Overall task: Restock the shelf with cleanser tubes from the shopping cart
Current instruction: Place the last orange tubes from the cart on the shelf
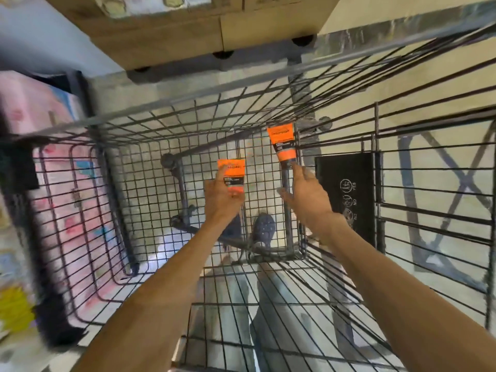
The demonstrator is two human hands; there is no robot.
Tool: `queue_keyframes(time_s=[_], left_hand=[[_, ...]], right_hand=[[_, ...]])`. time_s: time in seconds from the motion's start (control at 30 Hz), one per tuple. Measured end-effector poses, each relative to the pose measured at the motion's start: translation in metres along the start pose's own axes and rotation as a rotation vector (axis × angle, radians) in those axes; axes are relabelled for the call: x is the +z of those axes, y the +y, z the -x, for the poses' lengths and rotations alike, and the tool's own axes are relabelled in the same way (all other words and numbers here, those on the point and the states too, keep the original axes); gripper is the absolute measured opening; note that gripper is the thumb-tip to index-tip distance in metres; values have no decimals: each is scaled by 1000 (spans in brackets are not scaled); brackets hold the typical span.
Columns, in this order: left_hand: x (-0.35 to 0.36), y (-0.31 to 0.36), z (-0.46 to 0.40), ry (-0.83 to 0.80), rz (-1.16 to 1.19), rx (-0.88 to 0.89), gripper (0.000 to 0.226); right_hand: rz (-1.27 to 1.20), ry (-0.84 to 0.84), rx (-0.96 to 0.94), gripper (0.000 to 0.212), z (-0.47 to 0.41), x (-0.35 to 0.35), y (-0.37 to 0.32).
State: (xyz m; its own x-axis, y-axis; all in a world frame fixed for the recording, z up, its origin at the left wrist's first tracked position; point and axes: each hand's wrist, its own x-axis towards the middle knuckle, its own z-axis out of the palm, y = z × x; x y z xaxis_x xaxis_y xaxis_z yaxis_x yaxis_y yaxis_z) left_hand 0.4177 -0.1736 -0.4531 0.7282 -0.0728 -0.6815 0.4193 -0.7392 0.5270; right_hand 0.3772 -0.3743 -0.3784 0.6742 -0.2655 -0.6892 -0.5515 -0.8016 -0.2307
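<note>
Cleanser tubes [282,142] seemingly upright, crimps upward

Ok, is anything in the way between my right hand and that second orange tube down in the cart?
Nothing visible blocks it. The right hand is inside the wire cart, its fingers reaching the dark cap end of the loose orange tube. No wire or other item lies between them. The left hand already holds the other tube, off to the side.

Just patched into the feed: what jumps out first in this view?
Two bright orange cleanser tubes stand out inside the wire shopping cart. The left hand holds the nearer tube mid-basket; the right hand reaches with fingers extended to the farther tube in the far corner.
</note>
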Motion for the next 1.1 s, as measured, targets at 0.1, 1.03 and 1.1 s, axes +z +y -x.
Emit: queue_keyframes(time_s=[0.1, 1.03, 1.1], left_hand=[[-23, -22, 7, -3, -28, -19, 95], [-33, -92, 15, 112, 15, -16, 60], [-37, -90, 22, 139, 40, -2, 66]], right_hand=[[26, 45, 24, 67, -27, 8, -13], [-299, -14, 388, 47, -95, 68, -10], [-319, -45, 363, 47, -84, 75, -5]])
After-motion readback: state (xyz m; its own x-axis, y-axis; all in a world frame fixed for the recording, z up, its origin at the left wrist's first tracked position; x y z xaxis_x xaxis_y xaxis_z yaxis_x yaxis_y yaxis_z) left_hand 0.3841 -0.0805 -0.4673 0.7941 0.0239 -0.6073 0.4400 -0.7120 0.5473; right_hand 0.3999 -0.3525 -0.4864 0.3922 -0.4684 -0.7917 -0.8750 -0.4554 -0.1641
